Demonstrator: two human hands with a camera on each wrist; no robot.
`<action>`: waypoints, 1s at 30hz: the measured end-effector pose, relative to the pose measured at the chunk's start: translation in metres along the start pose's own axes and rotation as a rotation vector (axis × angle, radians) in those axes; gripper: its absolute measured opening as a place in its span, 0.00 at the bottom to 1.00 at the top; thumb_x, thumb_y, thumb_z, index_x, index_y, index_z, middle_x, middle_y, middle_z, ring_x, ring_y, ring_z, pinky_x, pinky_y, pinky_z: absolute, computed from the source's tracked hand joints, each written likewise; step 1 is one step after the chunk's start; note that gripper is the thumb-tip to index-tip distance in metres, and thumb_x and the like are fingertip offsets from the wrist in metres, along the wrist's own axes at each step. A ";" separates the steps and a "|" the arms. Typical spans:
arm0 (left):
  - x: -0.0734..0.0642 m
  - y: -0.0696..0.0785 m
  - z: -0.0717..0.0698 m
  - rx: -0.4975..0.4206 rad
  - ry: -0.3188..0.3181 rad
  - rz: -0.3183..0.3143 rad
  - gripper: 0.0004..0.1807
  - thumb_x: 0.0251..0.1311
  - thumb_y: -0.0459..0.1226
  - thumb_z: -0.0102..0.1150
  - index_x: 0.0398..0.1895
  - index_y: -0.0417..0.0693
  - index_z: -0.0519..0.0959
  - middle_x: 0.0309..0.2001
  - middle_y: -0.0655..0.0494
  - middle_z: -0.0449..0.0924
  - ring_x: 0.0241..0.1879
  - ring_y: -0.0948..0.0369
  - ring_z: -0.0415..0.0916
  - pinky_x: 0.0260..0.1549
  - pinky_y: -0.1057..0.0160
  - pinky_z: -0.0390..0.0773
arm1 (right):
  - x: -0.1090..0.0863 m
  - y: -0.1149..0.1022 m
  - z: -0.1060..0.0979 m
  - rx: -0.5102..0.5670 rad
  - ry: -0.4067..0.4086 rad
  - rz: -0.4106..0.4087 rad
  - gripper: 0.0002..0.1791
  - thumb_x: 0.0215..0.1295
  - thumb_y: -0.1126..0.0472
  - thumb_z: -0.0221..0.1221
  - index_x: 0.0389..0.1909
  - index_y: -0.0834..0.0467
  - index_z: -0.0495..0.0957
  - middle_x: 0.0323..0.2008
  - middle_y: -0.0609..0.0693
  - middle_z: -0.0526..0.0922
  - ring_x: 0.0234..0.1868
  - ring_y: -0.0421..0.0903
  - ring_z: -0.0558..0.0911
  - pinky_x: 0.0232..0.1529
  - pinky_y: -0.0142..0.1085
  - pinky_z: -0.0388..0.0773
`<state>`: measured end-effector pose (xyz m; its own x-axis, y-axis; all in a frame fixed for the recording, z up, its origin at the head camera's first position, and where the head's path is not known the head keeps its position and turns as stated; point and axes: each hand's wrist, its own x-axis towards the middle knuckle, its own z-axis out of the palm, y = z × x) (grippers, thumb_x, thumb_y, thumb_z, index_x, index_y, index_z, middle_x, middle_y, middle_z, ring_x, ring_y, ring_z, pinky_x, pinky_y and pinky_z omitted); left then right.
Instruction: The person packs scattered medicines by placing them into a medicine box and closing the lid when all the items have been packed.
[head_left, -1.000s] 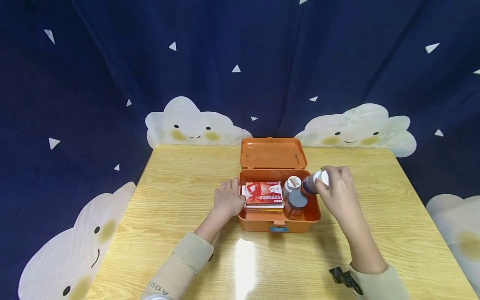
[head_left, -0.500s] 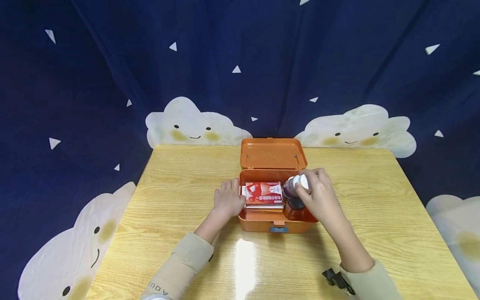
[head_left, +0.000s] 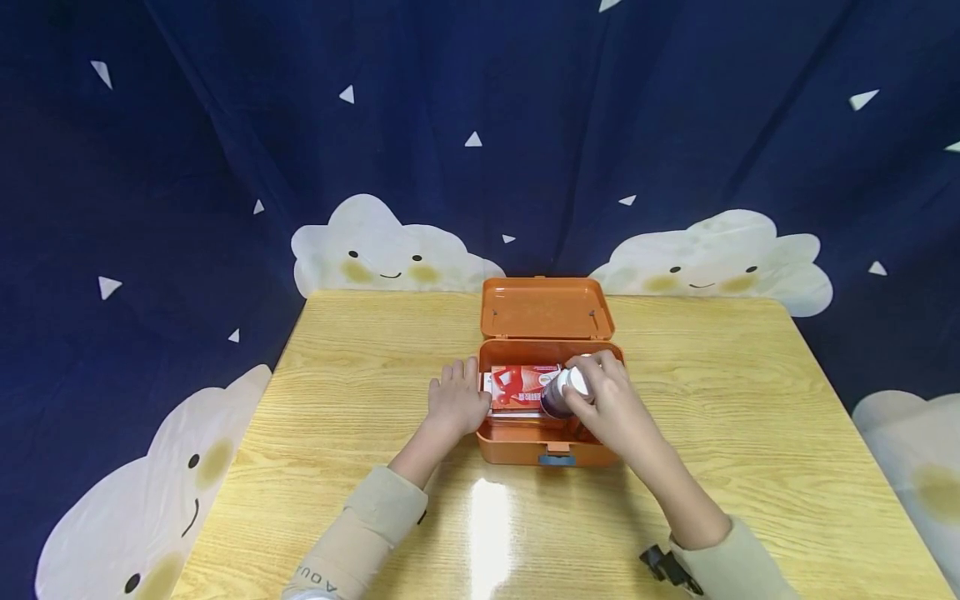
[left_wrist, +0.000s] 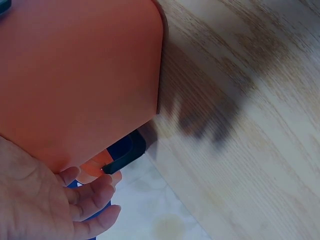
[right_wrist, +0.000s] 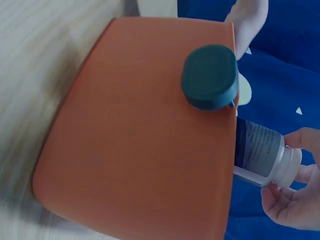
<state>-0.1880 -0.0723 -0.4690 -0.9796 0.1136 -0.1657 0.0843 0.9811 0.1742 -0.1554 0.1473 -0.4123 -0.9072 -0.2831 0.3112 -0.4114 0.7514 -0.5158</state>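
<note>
An orange medicine box [head_left: 517, 451] stands on the table, its lid [head_left: 545, 307] tipped back. My left hand [head_left: 456, 400] rests at the box's left rim, fingers extended outside it and thumb at the edge. In the left wrist view the fingers of that hand [left_wrist: 92, 200] are loosely bent. My right hand [head_left: 609, 402] pinches a pill bottle [head_left: 557, 393] by its white cap [right_wrist: 289, 167]. The bottle, dark with a pale label, tilts over the box beside a red medicine carton [head_left: 517, 385] on a stack. My right hand mostly hides the other bottles in the box.
A blue-grey latch [head_left: 557, 459] juts from the box's front. The wooden table [head_left: 360, 358] spreads around the box. Behind it hangs a dark blue curtain [head_left: 420, 100] printed with clouds and triangles. A dark handle-like part [left_wrist: 127, 152] shows beyond the box in the left wrist view.
My right hand has carried the pill bottle leftward, from above the box's right edge to beside the red carton. The left hand and the box have stayed in place.
</note>
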 end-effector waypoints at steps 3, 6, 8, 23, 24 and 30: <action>0.000 0.000 0.000 -0.001 0.000 0.000 0.29 0.60 0.47 0.43 0.61 0.42 0.54 0.52 0.45 0.64 0.52 0.50 0.60 0.46 0.50 0.65 | -0.002 -0.001 0.004 -0.012 -0.029 0.000 0.16 0.55 0.60 0.59 0.44 0.62 0.75 0.41 0.58 0.71 0.41 0.53 0.71 0.38 0.45 0.73; -0.001 0.000 -0.001 -0.006 0.002 0.001 0.29 0.60 0.47 0.44 0.60 0.42 0.55 0.51 0.45 0.64 0.51 0.50 0.61 0.46 0.50 0.65 | -0.003 -0.003 0.009 -0.024 -0.056 0.006 0.16 0.55 0.59 0.59 0.44 0.62 0.75 0.42 0.58 0.71 0.43 0.53 0.71 0.39 0.46 0.74; -0.001 0.000 -0.001 -0.009 0.003 0.000 0.29 0.60 0.47 0.44 0.60 0.42 0.55 0.51 0.45 0.64 0.51 0.50 0.61 0.46 0.50 0.65 | -0.004 -0.003 0.012 -0.028 -0.068 0.008 0.16 0.54 0.59 0.60 0.43 0.62 0.75 0.42 0.58 0.71 0.43 0.54 0.70 0.41 0.46 0.74; 0.000 0.000 0.000 0.003 0.005 0.005 0.28 0.60 0.47 0.44 0.59 0.42 0.56 0.50 0.45 0.64 0.50 0.51 0.61 0.45 0.51 0.66 | -0.009 -0.001 0.033 -0.073 -0.126 -0.034 0.17 0.52 0.59 0.60 0.42 0.62 0.76 0.38 0.57 0.71 0.40 0.52 0.72 0.40 0.45 0.72; 0.000 0.000 0.000 0.005 0.004 0.004 0.28 0.60 0.47 0.44 0.60 0.42 0.55 0.50 0.45 0.64 0.50 0.51 0.61 0.45 0.51 0.66 | -0.009 -0.001 0.034 -0.073 -0.130 -0.037 0.17 0.52 0.59 0.60 0.42 0.62 0.76 0.38 0.57 0.71 0.40 0.52 0.72 0.40 0.45 0.72; 0.000 0.000 0.001 0.010 0.001 -0.001 0.29 0.61 0.47 0.44 0.61 0.42 0.55 0.51 0.45 0.64 0.52 0.50 0.61 0.46 0.50 0.66 | -0.007 0.002 0.038 -0.082 -0.154 -0.061 0.17 0.51 0.59 0.61 0.42 0.63 0.77 0.37 0.55 0.72 0.39 0.51 0.72 0.42 0.44 0.71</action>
<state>-0.1881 -0.0721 -0.4698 -0.9798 0.1123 -0.1654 0.0849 0.9827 0.1644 -0.1528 0.1283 -0.4460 -0.8860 -0.4129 0.2110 -0.4635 0.7745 -0.4305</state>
